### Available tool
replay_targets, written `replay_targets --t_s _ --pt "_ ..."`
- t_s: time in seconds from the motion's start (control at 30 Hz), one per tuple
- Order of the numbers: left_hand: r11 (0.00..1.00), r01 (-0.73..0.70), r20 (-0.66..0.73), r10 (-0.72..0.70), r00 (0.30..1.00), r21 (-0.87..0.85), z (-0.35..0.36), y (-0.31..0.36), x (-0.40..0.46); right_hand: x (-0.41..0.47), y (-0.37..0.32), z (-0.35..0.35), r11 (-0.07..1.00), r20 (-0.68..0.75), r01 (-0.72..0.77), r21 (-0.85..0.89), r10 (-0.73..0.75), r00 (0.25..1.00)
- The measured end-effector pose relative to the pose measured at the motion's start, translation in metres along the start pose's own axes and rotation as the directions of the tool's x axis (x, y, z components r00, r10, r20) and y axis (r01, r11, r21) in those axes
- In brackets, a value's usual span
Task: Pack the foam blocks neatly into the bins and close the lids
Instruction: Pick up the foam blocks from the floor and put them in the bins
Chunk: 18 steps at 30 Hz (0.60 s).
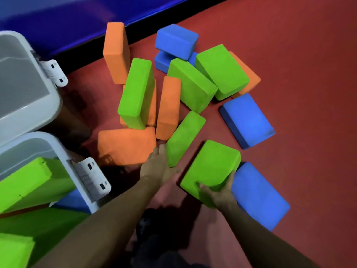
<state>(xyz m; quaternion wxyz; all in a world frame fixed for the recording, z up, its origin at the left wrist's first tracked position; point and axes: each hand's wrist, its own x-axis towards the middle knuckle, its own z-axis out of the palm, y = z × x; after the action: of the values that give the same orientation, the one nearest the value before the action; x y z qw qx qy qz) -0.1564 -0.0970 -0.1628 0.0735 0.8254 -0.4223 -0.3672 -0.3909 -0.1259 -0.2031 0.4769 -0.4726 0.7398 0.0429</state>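
1. The right hand (217,192) grips the near corner of a green foam block (211,167), fingers curled round its edge and thumb on top; the block leans on a blue block (258,196) beside it, so taking it at the raised corner looks the easiest way to lift it free.
2. The left hand (160,165) lies with fingers fairly straight against the near end of a second green block (184,138), touching it but not clearly wrapped round it; I judge it is about to take that one, so both can go together.
3. The remaining foam blocks, orange, green and blue, sit in a loose heap on the red floor (309,64), several tilted on one another, for example an orange block (126,145) lying flat just left of the left hand.
4. The near bin (63,151) stands at the left with its lid off, green blocks inside lying askew; a farther bin (50,88) behind it shows no blocks.
5. Open floor lies right of the heap; the path leftward to the near bin passes over the orange block and the bin's latch (90,178), whose rim is the edge to clear.
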Motion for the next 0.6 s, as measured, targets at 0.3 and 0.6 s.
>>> replay_targets --t_s 0.3,0.6 --pt "0.999 -0.038 -0.114 0.036 0.993 -0.012 -0.024 0.014 -0.006 -0.02 -0.005 -0.013 0.995 -0.137 0.03 0.096 -0.016 0.99" --pt "0.954 -0.012 -0.199 -0.05 0.979 -0.299 -0.12 0.027 -0.084 -0.088 -0.052 -0.064 0.921 -0.241 0.331 0.206 -0.28 0.929"
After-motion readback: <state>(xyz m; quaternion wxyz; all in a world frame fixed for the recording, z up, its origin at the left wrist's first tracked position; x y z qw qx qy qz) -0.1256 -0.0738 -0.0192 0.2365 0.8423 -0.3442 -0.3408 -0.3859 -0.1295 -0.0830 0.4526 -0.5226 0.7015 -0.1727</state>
